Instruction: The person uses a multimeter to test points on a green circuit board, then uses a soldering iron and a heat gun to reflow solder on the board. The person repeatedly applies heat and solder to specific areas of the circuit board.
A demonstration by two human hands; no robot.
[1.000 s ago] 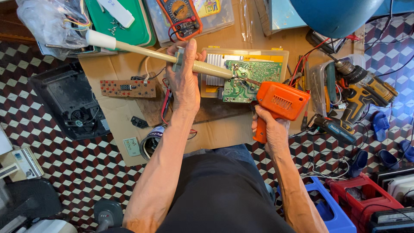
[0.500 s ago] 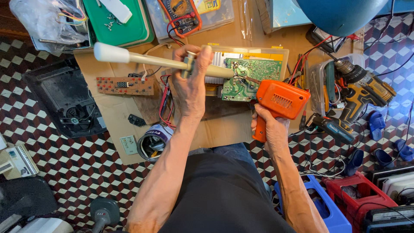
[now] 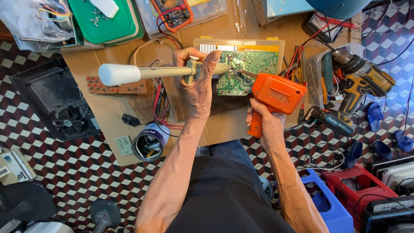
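**Desoldering in progress on a green board, floor-bench style**

Biggest thing first: a sheet of brown cardboard (image 3: 224, 125) is laid over the checkered tile floor (image 3: 64, 172), and that's the whole workbench. A black fan housing (image 3: 51, 101) sits off to the left, a green tray (image 3: 105, 19) with loose screws is up top, and there's a yellow cordless drill (image 3: 366, 82) on the right next to a tub of screwdrivers.

The star of the show is the green circuit board (image 3: 250, 69), lying solder side up on a yellow-edged case, just past both hands in the middle of the cardboard. You can see lots of silvery joints and traces, but the picture is too small to tell which ones are already cleared.

The right hand (image 3: 265, 125) is wrapped tight around the grip of an orange soldering gun (image 3: 276, 92), with its tip right down at the board's near left edge. The left hand (image 3: 196, 88) is closed around a long cream desoldering pump (image 3: 159, 72), held level, nozzle pointing at the same spot as the gun tip.

My read: this is mid-job. Both tools are on one joint, so heating and sucking is underway, nothing looks lifted off the board yet, and plenty of joints seem left.

Small stuff: a multimeter (image 3: 174, 13) with red leads up top, a brown perfboard (image 3: 114, 86), and a little open tin (image 3: 148, 144) near the left forearm.
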